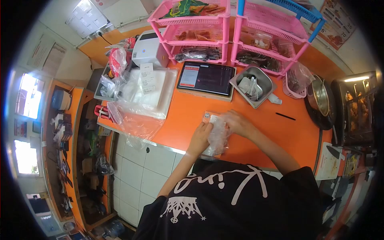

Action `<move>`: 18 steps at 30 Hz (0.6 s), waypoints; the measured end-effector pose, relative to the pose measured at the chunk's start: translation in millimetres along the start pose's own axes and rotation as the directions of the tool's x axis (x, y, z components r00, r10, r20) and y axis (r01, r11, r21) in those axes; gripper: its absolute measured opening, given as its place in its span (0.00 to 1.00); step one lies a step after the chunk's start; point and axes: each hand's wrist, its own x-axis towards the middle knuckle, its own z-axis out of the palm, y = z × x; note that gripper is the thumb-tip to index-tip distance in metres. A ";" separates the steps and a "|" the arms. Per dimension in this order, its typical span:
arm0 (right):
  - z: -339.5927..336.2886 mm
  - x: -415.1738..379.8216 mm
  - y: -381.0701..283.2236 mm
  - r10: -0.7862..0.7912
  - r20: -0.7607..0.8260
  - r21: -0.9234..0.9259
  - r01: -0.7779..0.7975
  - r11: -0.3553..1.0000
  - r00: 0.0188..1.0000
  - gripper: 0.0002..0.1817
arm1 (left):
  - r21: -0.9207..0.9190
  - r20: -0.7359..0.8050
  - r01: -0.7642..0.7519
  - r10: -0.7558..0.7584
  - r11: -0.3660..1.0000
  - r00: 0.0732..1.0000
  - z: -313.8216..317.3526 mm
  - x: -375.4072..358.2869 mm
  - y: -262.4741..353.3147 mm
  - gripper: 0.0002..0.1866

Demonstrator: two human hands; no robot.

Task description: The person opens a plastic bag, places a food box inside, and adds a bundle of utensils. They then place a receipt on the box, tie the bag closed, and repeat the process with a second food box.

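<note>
Near the front edge of the orange counter, a clear plastic bag lies crumpled between my hands. My left hand has its fingers closed at the left side of the bag. At the bag's upper right, the fingers of my right hand are bent and pinch the thin plastic. A small flat item with a printed round mark shows just beyond my left fingertips, partly covered by the bag.
Behind my hands stand a tablet and a steel pan with small tubes in it. A black pen lies to the right. Stacked plastic bags with a receipt lie left, near a white printer. Pink racks line the back.
</note>
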 end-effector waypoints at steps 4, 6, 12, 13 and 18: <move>-10.3 10.0 -9.8 0.083 -0.002 -0.157 -0.082 0.984 0.997 0.20 | -0.211 0.012 0.209 -0.211 0.955 0.977 -6.6 -17.8 -12.6 0.18; 6.1 15.6 -17.3 -0.016 -0.024 -0.183 0.011 0.983 1.000 0.19 | -0.225 -0.008 0.195 -0.202 0.955 0.979 -3.3 -26.8 -23.2 0.19; 54.2 50.9 -34.5 -0.253 0.180 -0.007 0.259 0.966 0.950 0.15 | -0.313 -0.119 0.279 -0.329 0.908 0.937 -7.0 -69.6 -38.6 0.25; 55.2 61.5 -46.9 -0.282 0.213 -0.043 0.297 0.954 0.935 0.14 | -0.372 -0.107 0.269 -0.329 0.888 0.938 -15.2 -79.3 -38.8 0.26; 106.1 115.8 -119.1 -0.226 0.298 0.135 0.193 0.972 0.927 0.08 | -0.530 -0.306 0.264 -0.472 0.806 0.827 -95.0 -147.7 -34.2 0.19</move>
